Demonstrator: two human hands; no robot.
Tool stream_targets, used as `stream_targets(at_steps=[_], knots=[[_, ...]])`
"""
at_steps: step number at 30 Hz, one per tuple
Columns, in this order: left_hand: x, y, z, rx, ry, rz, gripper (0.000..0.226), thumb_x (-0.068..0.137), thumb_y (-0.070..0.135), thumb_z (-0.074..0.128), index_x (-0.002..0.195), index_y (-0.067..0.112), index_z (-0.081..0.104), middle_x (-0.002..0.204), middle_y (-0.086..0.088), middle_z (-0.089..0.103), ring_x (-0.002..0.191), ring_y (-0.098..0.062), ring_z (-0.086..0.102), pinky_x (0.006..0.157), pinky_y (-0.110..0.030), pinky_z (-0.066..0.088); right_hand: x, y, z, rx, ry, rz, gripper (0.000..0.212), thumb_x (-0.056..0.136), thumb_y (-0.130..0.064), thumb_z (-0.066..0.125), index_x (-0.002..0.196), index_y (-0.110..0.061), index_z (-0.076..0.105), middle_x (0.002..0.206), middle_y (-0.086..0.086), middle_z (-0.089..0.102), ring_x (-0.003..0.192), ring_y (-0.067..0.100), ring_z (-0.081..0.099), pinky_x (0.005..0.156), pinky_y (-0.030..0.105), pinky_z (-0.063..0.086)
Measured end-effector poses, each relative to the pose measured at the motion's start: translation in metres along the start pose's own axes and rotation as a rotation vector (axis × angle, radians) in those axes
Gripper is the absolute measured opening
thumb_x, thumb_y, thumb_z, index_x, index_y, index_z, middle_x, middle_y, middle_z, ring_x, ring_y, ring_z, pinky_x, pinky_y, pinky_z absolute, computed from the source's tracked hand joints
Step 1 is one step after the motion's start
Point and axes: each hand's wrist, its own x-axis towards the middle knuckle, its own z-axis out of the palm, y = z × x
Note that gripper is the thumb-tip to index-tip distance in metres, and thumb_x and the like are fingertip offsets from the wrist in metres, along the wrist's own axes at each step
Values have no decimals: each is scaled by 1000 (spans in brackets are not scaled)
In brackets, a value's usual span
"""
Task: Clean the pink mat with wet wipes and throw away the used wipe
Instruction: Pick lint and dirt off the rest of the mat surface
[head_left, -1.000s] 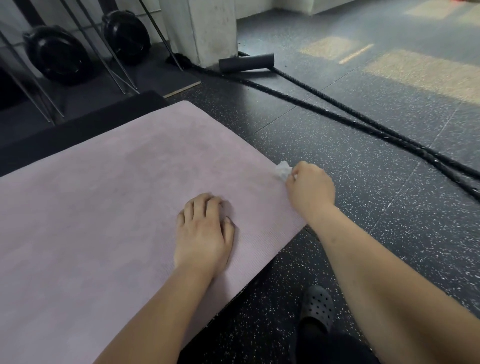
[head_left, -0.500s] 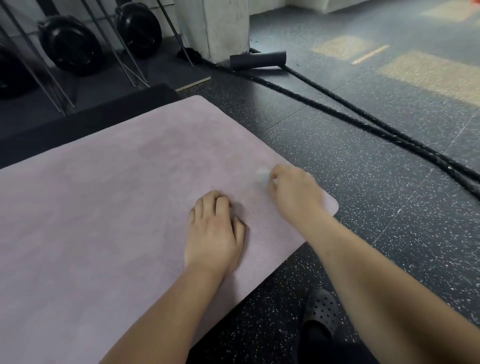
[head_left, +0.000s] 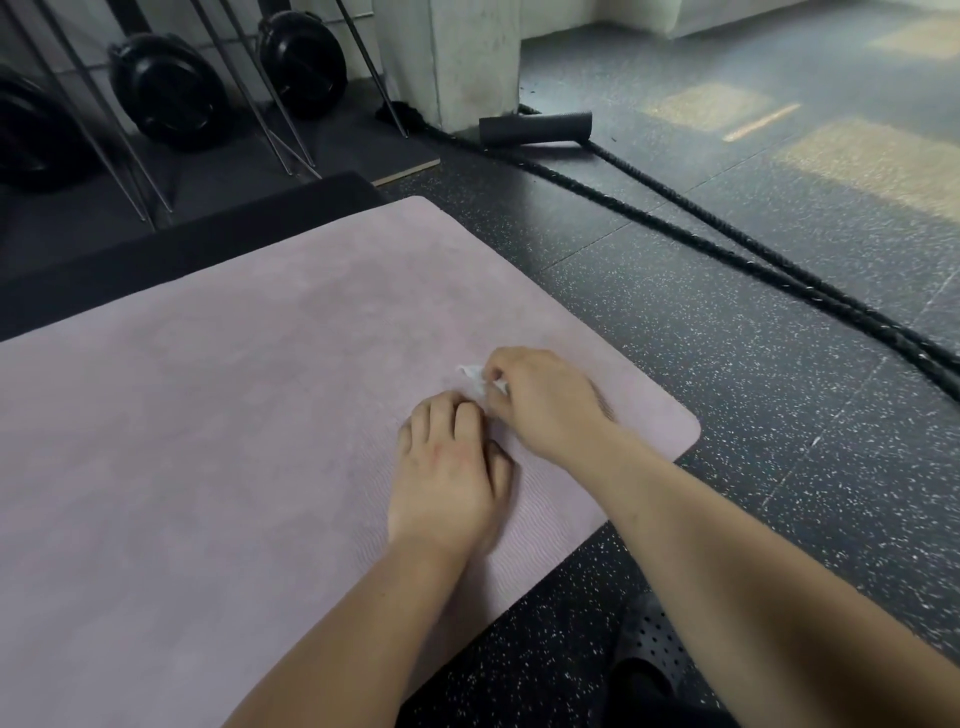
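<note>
1. Perforated dark shoe (head_left: 655, 638): nearest item, on the speckled floor (head_left: 753, 426) just off the pink mat's near edge.

2. Pink mat (head_left: 208, 441): flat on the floor, running from the near left to a rounded corner at the right. Judged soft, thin and flexible, with a fine ribbed grain. Likely to creep or ruck under a sideways rub, so it is better pinned from above than gripped.

3. Left hand (head_left: 447, 478): rests on the mat, inboard of its rounded corner. Fingers are bent at the knuckles with the tips tucked down. It holds nothing that can be seen and appears to be steadying the mat.

4. Wet wipe (head_left: 474, 375): small white crumpled wad on the mat, just beyond the left fingertips. Judged very light, limp and damp, and apt to tear or ball up. Best taken bunched, with pressure through the fingertips.

5. Right hand (head_left: 545, 405): over the mat, touching or just beside the left hand. Fingers are closed in a narrow pinch around the wipe, most of which is hidden beneath them.

6. Black mat (head_left: 156, 260): lying along the pink mat's far edge.

7. Thick black rope (head_left: 727, 249): on the floor beyond the pink mat's right side, well apart from it.

8. Dark cylinder (head_left: 535, 127), pale pillar (head_left: 467, 57) and black weight plates (head_left: 166, 93): farthest from the pink mat.
</note>
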Motion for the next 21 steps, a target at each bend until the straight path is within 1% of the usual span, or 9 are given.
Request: stream_targets(at_steps=[4,7,9,11,13,16,18,19,21], knots=[[0,0,0,12,-7,3,25,91,32,57,109,15,57,123,-4,50,117,-29,47,106,-43,38,21,58,-10,-206,123,294,14,92,-24,54,98,-19,66,99,8,70,93,34,67,77,39,53],[0,0,0,8,-9,0,25,92,33,55,110,15,58,124,-3,50,119,-28,46,109,-42,37,33,88,-16,-323,167,438,20,94,-20,48,98,-12,66,98,14,70,89,36,66,69,38,44],[0,0,0,8,-10,3,25,92,33,55,110,15,58,125,-3,50,120,-27,46,109,-41,37,38,79,-11,-327,146,425,21,94,-18,48,102,-11,66,101,14,70,93,36,66,71,39,45],[0,0,0,8,-9,5,25,92,32,56,110,15,57,124,-3,50,119,-28,46,108,-42,37,40,53,-2,-259,107,349,22,95,-17,50,109,-15,66,108,12,71,100,35,67,79,39,51],[0,0,-1,-2,-8,8,23,91,32,56,107,15,56,122,-3,50,117,-29,47,106,-43,38,38,22,7,-141,35,205,21,94,-22,54,110,-19,67,109,9,72,103,33,67,86,39,55],[0,0,-2,-8,-9,6,21,90,33,57,103,17,54,114,-3,50,110,-29,47,101,-44,40,36,-10,14,11,-46,-12,20,89,-28,60,107,-24,68,109,5,73,102,30,68,86,37,54],[0,0,-2,-13,-4,7,21,90,32,58,102,16,53,114,-4,50,109,-29,47,100,-44,40,41,-7,14,-16,-21,-20,18,90,-29,59,105,-24,68,106,5,73,100,31,67,84,38,55],[0,0,-2,-16,-2,7,21,90,32,57,103,16,54,116,-4,50,110,-29,47,101,-44,40,46,1,15,-70,12,17,18,91,-29,58,104,-22,68,104,6,72,98,32,67,82,39,55],[0,0,-1,-14,-6,7,23,91,34,55,107,16,55,121,-3,50,114,-28,47,105,-43,39,56,24,10,-193,94,166,18,94,-25,53,103,-18,66,101,8,71,95,33,68,79,41,56]])
